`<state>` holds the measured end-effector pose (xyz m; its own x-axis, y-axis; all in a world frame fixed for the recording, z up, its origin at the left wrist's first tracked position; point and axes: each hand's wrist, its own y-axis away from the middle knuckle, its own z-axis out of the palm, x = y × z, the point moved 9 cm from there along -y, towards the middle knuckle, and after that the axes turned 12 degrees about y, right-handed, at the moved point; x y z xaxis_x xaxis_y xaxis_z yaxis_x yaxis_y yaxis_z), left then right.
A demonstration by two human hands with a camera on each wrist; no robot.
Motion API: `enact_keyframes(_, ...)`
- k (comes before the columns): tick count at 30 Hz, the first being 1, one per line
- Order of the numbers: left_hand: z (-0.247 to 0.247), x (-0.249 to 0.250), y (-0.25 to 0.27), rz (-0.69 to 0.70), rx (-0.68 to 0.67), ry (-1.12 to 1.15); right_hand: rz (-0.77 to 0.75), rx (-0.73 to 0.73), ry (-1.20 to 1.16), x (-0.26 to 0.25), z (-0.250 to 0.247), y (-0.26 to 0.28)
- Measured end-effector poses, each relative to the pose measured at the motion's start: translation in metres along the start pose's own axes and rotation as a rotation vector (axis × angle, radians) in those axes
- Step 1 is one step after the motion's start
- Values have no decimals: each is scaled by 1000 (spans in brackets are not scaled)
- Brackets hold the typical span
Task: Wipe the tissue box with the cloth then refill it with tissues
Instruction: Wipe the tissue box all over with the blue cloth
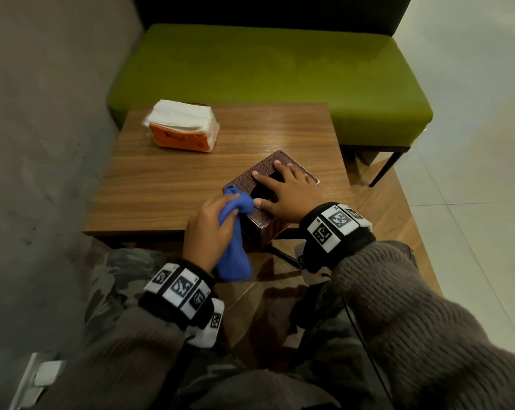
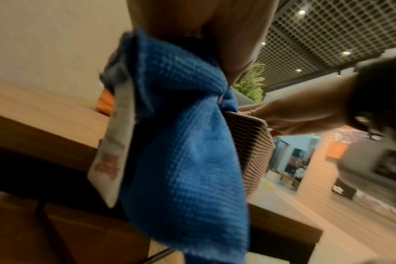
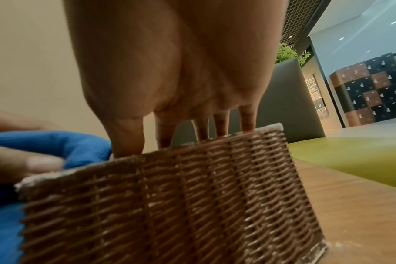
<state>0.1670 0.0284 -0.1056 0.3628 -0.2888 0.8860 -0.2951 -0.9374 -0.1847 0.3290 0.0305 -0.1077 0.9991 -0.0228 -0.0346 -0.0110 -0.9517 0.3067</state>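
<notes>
A brown woven tissue box (image 1: 266,168) (image 3: 170,196) (image 2: 249,148) stands near the table's front right corner, its dark top slot partly under my right hand. That right hand (image 1: 282,189) (image 3: 181,71) lies flat on the box top with fingers spread. My left hand (image 1: 210,232) grips a bunched blue cloth (image 1: 235,229) (image 2: 183,139) (image 3: 57,146) and presses it on the box's near left top corner; the cloth's tail hangs below the table edge. A pack of white tissues in orange wrap (image 1: 182,127) lies at the table's far left.
The wooden table (image 1: 167,179) stands against a grey wall (image 1: 37,128) on the left. A green bench (image 1: 268,72) runs behind it. Pale tiled floor (image 1: 472,187) spreads to the right. My knees are under the table's front edge.
</notes>
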Motion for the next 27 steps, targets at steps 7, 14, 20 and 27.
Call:
enact_keyframes(7,18,21,34,131,-166,-120,26,32,-14,3,-1,-1)
enact_keyframes(14,2,0,3,34,-20,-107,25,47,-12,4,-2,-2)
enact_keyframes(20,18,12,30,123,-194,-76,16,38,-16,4,-1,-3)
enact_keyframes(27,-13,-26,-42,-109,26,66,34,44,7,4,-4,-4)
